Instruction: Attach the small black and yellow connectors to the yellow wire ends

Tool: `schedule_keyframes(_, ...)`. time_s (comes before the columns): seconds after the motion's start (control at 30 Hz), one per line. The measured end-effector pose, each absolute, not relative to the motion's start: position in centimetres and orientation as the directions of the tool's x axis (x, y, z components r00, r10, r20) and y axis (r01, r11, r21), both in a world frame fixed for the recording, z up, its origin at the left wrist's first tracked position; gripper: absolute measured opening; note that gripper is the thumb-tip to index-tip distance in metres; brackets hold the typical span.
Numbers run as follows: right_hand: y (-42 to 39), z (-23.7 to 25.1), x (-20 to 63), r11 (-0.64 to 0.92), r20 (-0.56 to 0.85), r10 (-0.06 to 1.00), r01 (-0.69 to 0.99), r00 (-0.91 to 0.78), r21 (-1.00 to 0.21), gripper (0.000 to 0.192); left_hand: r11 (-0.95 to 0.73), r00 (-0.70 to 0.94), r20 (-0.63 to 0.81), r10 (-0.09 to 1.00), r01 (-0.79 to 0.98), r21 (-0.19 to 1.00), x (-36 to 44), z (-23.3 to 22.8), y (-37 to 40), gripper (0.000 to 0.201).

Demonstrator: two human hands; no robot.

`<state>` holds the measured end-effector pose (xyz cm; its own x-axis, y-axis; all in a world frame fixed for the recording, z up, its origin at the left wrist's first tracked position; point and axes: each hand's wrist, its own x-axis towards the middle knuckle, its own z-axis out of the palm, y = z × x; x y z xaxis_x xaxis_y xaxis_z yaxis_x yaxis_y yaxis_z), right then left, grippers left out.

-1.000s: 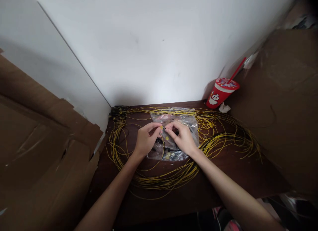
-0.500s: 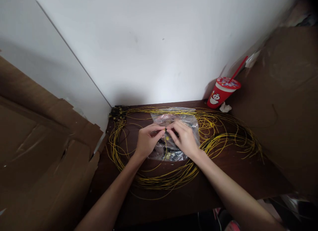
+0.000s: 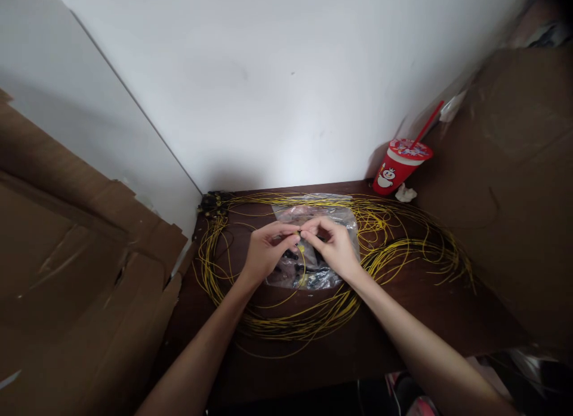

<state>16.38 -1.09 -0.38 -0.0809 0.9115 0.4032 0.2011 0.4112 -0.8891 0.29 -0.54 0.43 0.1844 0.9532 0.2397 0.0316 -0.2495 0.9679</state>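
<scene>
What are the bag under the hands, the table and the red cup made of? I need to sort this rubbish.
The bag looks like thin clear plastic film: see-through, crinkled, glossy. The table seems to be dark wood or wood veneer with a dull sheen. The cup could be printed paper or plastic; its straw looks plastic.

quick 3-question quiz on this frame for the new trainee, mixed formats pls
1. True or false: both hands meet at the fingertips above the clear plastic bag.
2. Where does the red cup with a straw stand? A) far right corner of the table, by the wall B) near left edge C) inside the bag
3. What do the left hand and right hand pinch between them?

Key
1. True.
2. A.
3. The end of a thin yellow cable; many more yellow cables lie coiled on the dark table. Whether a small part sits on the end is too small to tell.
</scene>
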Motion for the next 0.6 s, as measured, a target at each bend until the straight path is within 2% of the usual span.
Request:
schedule_keyframes(0.3, -0.77, -0.61, 16.31, 0.319, 0.317, 0.946, 0.020, -0.073, -0.948, 0.013, -0.284, 0.251, 0.257, 0.933, 0.076, 0.956, 0.09, 0.17, -0.37, 0.020)
schedule_keyframes(0.43, -0.82, -0.51, 16.26, 0.315, 0.312, 0.947, 0.035, -0.073, -0.948, 0.014, -0.272, 0.243, 0.249, 0.937, 0.063, 0.960, 0.19, 0.52, -0.44, 0.017)
schedule_keyframes(0.6, -1.02, -0.32, 16.28, 0.352, 0.342, 0.935, 0.135, -0.094, -0.926, 0.009, -0.315, 0.194, 0.298, 0.935, 0.066, 0.947, 0.30, 0.50, -0.43, 0.011)
